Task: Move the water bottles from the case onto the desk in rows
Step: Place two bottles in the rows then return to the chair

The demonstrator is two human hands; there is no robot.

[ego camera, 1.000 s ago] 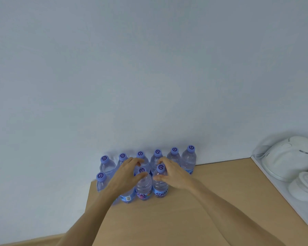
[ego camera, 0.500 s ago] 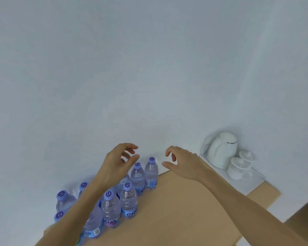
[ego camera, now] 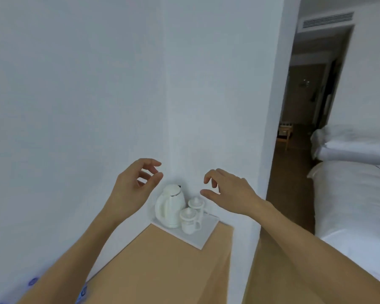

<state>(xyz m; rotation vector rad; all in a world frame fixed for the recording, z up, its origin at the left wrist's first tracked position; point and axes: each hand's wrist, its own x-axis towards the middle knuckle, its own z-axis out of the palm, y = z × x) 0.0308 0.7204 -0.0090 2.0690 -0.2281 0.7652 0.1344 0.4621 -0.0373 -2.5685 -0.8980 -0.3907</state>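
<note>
Hands: we see both raised in the air in front of the white wall, side by side with a gap between them, neither touching anything.
Left hand (ego camera: 133,187): held up with the palm turned inward, the fingers loosely curled and the thumb stretched toward the right; we see nothing held in it.
Right hand (ego camera: 231,190): back of the hand toward us, the fingers bent downward like a loose claw and the thumb pointing left; it too holds nothing.
Arms: both forearms are bare and run from the bottom corners of the view up to the hands, the left one crossing the lower left edge of the bench.
Water bottles (ego camera: 33,281): only blurred blue caps show at the bottom left edge, partly hidden by the left forearm; we cannot tell how many stand there or how they are lined up.
Bench (ego camera: 167,268): a light wooden top that narrows into the wall corner.
Tray (ego camera: 203,238): white, lying at the far corner of the bench.
Kettle (ego camera: 169,206): white, upright on the tray, below the gap between our hands.
Lidded cups (ego camera: 190,219): two white ones just right of the kettle, on the same tray.
Room: a bed (ego camera: 355,194) with white bedding lies at the right, and a dim hallway (ego camera: 305,102) opens beyond it under a ceiling vent (ego camera: 328,19).
</note>
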